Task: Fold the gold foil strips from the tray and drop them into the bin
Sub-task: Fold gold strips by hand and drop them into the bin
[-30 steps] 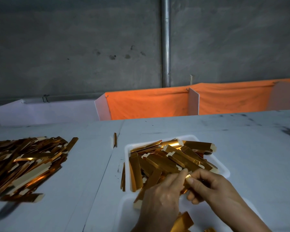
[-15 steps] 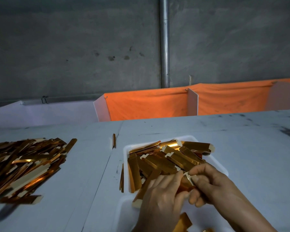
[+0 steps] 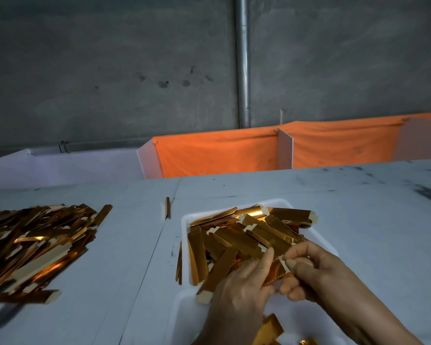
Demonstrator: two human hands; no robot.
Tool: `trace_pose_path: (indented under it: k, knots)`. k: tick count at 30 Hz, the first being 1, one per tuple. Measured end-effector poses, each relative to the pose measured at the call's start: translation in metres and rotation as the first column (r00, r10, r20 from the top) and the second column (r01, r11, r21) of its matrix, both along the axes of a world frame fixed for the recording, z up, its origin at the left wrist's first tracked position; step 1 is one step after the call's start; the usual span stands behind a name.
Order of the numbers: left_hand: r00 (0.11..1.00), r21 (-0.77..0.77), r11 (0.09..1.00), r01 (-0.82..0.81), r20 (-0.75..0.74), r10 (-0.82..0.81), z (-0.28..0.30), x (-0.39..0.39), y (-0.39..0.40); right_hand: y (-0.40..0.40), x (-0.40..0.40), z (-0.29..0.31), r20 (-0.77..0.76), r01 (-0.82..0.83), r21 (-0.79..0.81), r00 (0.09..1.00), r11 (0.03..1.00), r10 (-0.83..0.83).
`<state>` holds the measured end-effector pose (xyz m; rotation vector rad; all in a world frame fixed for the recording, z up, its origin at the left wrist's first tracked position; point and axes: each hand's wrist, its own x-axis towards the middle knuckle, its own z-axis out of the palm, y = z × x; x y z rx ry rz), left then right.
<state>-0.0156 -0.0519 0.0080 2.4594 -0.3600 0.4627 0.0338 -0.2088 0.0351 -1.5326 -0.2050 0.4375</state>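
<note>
Gold foil strip [image 3: 275,271] being pinched between left hand [image 3: 241,292] and right hand [image 3: 314,275], both gripping it, over the white tray [image 3: 184,220] heaped with strips [image 3: 246,235].

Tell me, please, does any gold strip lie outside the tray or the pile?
Yes. One strip lies alone on the table seam behind the tray. A few more strips lie against the tray's left wall, outside it. Both hands hold one strip over the tray.

Workshop: bare concrete wall [image 3: 110,70] (metal pipe [image 3: 241,70]), worktable [image 3: 358,207]
</note>
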Motion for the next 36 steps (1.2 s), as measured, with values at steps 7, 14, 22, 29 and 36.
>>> trace_pose_path:
  k: [7,14,22,29,36]
  knots:
    - [0.995,-0.171,0.985,-0.020,-0.096,0.004,0.000,-0.001,0.010,0.000,-0.006,0.006,0.077,0.008,0.000,0.997,1.000,-0.008]
    - [0.962,-0.380,0.915,-0.136,-0.273,0.030,0.004,-0.001,0.013,-0.003,-0.006,0.006,0.205,-0.044,-0.170,0.975,0.985,0.079]
    - [0.953,-0.426,0.893,-0.141,-0.303,0.006,0.007,-0.003,0.016,-0.008,-0.009,0.012,0.271,-0.156,-0.307,0.931,0.939,0.243]
    - [0.958,-0.463,0.882,-0.081,-0.280,-0.060,0.009,-0.006,0.017,-0.009,-0.008,0.008,0.356,-0.110,-0.302,0.908,0.947,0.219]
    - [0.962,-0.527,0.849,-0.027,-0.245,-0.121,0.009,-0.008,0.017,-0.009,-0.013,0.012,0.421,-0.070,-0.248,0.890,0.966,0.173]
